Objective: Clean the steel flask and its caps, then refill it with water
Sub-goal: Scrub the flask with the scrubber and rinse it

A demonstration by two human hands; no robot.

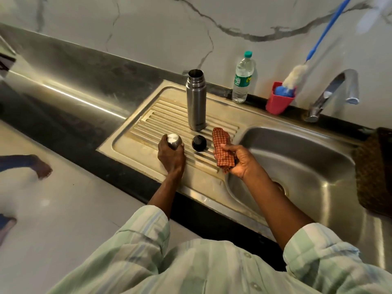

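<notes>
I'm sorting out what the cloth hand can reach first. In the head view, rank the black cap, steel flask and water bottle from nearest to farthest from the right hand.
From the right hand:
1. black cap, just left on the drainboard.
2. steel flask, upright behind the cap.
3. water bottle, back by the wall.

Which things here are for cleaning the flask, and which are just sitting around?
For the job:
steel flask, open, upright on the drainboard
steel cap, held in the left hand
black cap, on the drainboard
checked cloth, held in the right hand
tap
bottle brush, in the pink cup

Just sitting around:
brown mat
</notes>
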